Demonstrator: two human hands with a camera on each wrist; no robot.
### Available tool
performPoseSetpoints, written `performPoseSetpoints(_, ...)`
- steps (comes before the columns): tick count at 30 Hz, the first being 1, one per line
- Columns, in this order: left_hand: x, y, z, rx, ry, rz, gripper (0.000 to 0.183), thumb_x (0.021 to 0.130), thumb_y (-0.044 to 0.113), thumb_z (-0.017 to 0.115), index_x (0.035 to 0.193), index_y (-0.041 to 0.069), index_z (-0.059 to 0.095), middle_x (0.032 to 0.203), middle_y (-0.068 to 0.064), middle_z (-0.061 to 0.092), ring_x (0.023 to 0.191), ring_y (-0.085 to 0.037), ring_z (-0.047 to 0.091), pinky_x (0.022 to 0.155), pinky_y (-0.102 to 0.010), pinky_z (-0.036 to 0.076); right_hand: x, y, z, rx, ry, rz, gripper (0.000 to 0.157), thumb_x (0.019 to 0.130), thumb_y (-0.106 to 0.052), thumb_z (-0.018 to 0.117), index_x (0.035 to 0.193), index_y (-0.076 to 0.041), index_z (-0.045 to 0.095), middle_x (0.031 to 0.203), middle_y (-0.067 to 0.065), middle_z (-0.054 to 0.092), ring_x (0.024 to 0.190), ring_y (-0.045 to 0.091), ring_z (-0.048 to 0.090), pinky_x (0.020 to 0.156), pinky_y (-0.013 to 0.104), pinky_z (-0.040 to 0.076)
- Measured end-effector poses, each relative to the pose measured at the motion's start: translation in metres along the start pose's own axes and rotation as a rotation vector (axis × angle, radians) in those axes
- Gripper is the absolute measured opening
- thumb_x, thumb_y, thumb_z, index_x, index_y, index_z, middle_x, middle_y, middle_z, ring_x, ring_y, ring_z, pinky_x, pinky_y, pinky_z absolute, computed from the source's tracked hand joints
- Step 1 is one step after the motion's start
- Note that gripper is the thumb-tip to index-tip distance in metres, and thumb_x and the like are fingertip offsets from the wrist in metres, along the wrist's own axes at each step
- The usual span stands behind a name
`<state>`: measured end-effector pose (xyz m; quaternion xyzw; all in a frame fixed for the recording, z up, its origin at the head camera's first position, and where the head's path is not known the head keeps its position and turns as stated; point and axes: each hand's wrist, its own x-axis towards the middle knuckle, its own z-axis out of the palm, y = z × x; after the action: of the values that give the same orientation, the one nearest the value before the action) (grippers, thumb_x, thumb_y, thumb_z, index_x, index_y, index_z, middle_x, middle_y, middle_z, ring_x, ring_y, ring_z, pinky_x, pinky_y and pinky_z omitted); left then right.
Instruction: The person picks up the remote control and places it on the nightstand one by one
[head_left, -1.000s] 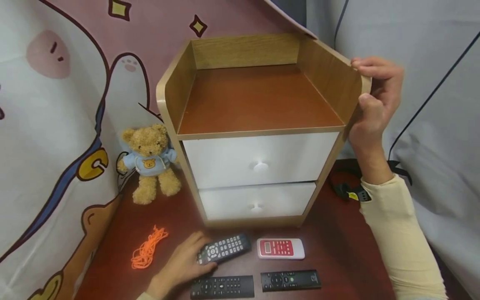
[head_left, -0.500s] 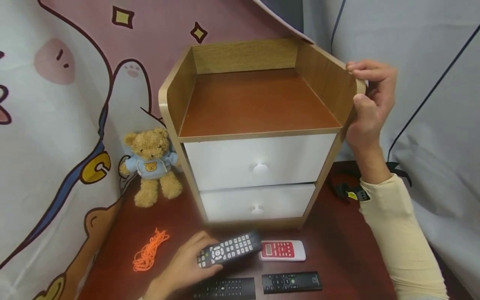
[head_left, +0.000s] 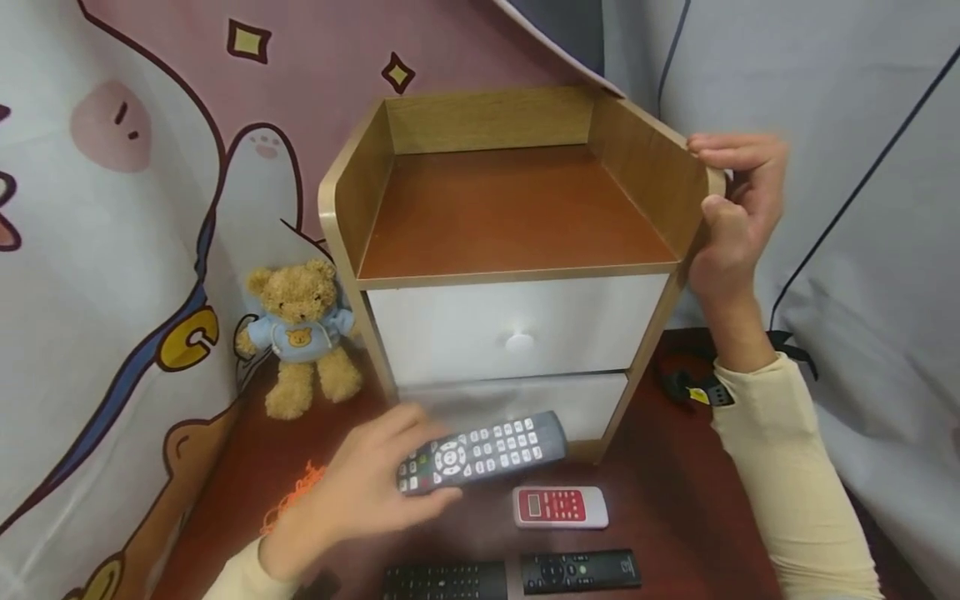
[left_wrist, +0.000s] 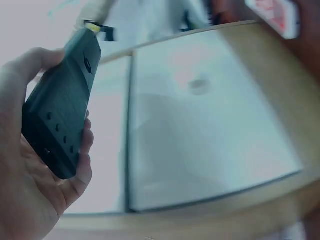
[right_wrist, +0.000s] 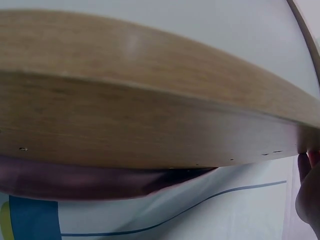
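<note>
My left hand (head_left: 367,475) grips a dark grey remote control (head_left: 487,454) by its left end, thumb below and fingers above. The remote is raised in front of the cabinet's lower drawer (head_left: 450,404), its button side up in the head view. In the left wrist view the back of the remote (left_wrist: 67,95) shows between thumb and curled fingers. My right hand (head_left: 738,208) holds the upper front edge of the right side panel (head_left: 652,167) of the wooden cabinet. In the right wrist view that hand (right_wrist: 311,192) shows only partly, at the panel's edge.
A white remote with a red face (head_left: 561,507) and two black remotes, a right one (head_left: 581,572) and a left one (head_left: 446,581), lie on the dark red table. A teddy bear (head_left: 300,333) sits left of the cabinet. Orange cord (head_left: 288,497) is partly behind my left arm.
My left hand has lifted the dark grey remote off the table and carried it up and to the right. My right hand keeps its hold on the cabinet; the view has shifted slightly.
</note>
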<state>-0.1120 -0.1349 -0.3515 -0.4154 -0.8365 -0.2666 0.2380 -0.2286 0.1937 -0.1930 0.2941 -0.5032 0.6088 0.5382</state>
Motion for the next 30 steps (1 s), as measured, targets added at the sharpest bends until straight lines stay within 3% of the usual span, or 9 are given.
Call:
performPoseSetpoints(10, 0.065, 0.027, -0.046, 0.168, 0.091, 0.122, 0.054, 0.074, 0.043, 0.083, 0.113, 0.010, 0.069, 0.091, 0.001, 0.059, 0.076, -0.008, 0.052, 0.060, -0.019, 0.048, -0.004, -0.002, 0.000, -0.004, -0.006, 0.009, 0.034, 0.066, -0.010, 0.035, 0.088, 0.000, 0.059, 0.097, 0.004, 0.060, 0.100, 0.021, 0.058, 0.096, 0.030, 0.042)
performPoseSetpoints(17, 0.099, 0.034, -0.058, 0.225, 0.194, 0.117, 0.050, 0.075, 0.041, 0.082, 0.109, 0.006, 0.069, 0.091, -0.004, 0.062, 0.071, -0.011, 0.054, 0.053, -0.022, 0.047, -0.002, -0.005, -0.001, -0.025, -0.013, 0.007, 0.033, 0.066, -0.011, 0.035, 0.087, -0.001, 0.058, 0.098, 0.003, 0.059, 0.100, 0.019, 0.058, 0.098, 0.029, 0.041)
performPoseSetpoints(26, 0.146, 0.045, -0.056, 0.369, 0.309, -0.045, 0.048, 0.084, 0.045, 0.073, 0.107, 0.003, 0.069, 0.088, -0.008, 0.059, 0.073, -0.019, 0.052, 0.050, -0.029, 0.047, -0.002, -0.004, -0.001, -0.006, 0.022, 0.000, 0.033, 0.066, -0.011, 0.036, 0.086, -0.001, 0.059, 0.097, 0.006, 0.060, 0.099, 0.021, 0.058, 0.096, 0.030, 0.041)
performPoseSetpoints(30, 0.167, 0.049, -0.055, 0.431, 0.256, -0.189, 0.049, 0.085, 0.048, 0.069, 0.105, 0.003, 0.069, 0.093, -0.008, 0.060, 0.077, -0.022, 0.054, 0.051, -0.035, 0.051, -0.002, -0.004, 0.002, 0.012, 0.014, 0.015, 0.031, 0.066, -0.010, 0.035, 0.086, -0.001, 0.058, 0.097, 0.005, 0.059, 0.100, 0.020, 0.058, 0.097, 0.029, 0.041)
